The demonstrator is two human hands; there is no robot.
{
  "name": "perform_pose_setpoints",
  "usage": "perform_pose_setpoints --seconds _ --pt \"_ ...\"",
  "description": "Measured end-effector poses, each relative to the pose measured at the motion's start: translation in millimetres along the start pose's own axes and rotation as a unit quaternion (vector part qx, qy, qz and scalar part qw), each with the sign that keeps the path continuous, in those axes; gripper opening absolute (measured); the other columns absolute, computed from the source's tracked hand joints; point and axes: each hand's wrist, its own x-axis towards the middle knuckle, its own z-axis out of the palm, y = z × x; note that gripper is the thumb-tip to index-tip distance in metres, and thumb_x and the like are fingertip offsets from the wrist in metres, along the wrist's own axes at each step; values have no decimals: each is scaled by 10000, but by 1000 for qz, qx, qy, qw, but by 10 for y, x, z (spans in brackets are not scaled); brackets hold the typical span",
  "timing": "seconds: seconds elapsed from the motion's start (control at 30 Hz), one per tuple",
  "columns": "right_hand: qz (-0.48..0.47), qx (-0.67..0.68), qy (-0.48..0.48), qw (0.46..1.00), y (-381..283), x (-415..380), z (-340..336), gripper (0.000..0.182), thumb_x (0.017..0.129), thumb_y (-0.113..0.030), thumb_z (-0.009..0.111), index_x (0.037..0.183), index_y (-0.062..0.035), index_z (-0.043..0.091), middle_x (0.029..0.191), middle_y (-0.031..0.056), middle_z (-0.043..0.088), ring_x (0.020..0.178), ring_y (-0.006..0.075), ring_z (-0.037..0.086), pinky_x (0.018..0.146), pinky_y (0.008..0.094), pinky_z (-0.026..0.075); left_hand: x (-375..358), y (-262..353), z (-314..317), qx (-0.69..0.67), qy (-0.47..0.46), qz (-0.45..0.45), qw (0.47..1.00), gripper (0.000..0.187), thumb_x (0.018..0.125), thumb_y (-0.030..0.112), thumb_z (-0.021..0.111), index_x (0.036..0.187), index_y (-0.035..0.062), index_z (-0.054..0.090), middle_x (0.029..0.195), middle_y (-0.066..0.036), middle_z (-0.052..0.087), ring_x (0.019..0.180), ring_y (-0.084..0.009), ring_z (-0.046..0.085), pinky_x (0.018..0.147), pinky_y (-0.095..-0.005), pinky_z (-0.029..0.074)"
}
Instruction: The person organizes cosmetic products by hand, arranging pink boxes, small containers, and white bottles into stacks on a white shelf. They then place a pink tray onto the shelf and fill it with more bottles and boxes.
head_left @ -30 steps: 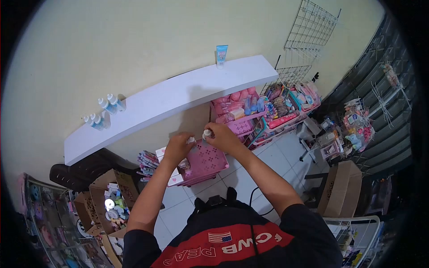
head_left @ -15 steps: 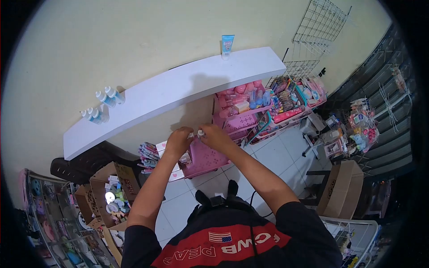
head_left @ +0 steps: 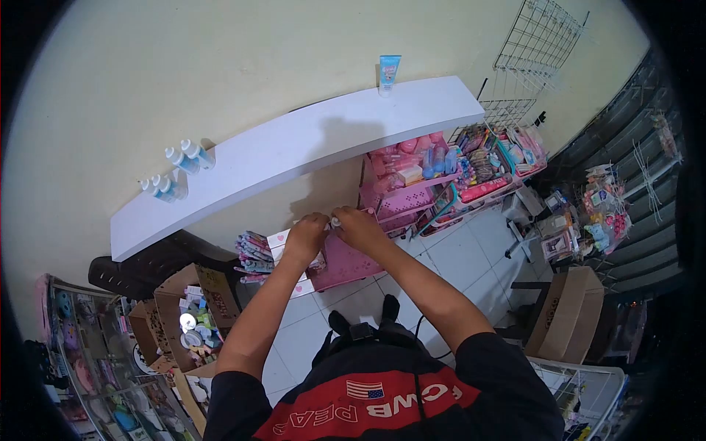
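Observation:
Both my hands are close together over the pink trolley [head_left: 346, 259], below the white shelf [head_left: 294, 140]. My left hand [head_left: 307, 237] is closed round a small white item [head_left: 326, 226], mostly hidden by the fingers. Just beside it, my right hand [head_left: 359, 231] pinches another small white item [head_left: 335, 222]. What these two items are is too small to tell. On the shelf's left part stand several white-capped bottles [head_left: 180, 162]. A light-blue tube [head_left: 388, 75] stands upright near its right end.
Pink baskets of goods [head_left: 412, 165] stand at the right. An open cardboard box [head_left: 173, 294] with mixed items sits lower left, beside a dark chair [head_left: 118, 275]. Another carton [head_left: 570, 316] and a wire rack [head_left: 581, 382] are at the lower right.
The view has shifted slightly, so the shelf and trolley appear further right. My hands have come a little closer together, still holding the small white items.

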Motion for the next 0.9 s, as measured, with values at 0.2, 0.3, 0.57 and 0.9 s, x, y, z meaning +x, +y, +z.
perform_pose_setpoints --seconds 0.2,0.3,0.57,0.9 --pt "-4 10 14 1000 28 -49 -13 358 837 -96 744 1174 -32 641 1124 207 673 1049 424 668 886 494 552 -12 12 -1 -26 18 4 1000 264 827 68 721 1082 21 671 1067 -187 687 1058 -384 672 917 -470 558" --pt "-10 15 27 999 32 -64 -21 359 839 -99 744 1176 -37 641 1137 211 666 1048 425 668 884 494 552 -2 9 -12 -14 6 -11 1000 306 813 66 727 1112 24 676 1107 -188 687 1073 -383 670 925 -469 559" --pt "-10 27 29 999 -14 -67 -107 410 835 -106 762 1219 -26 641 1167 210 665 1091 423 655 932 487 541 9 125 -152 -50 -5 -27 998 387 813 87 753 1191 43 682 1144 -178 685 1110 -385 662 943 -466 556" --pt "-23 64 36 997 -122 -109 -459 397 840 -110 754 1208 3 657 1201 224 639 1124 424 641 966 472 536 -132 191 -552 -100 68 -31 992 356 841 126 803 1164 13 706 1120 -179 712 1015 -375 697 897 -425 563"
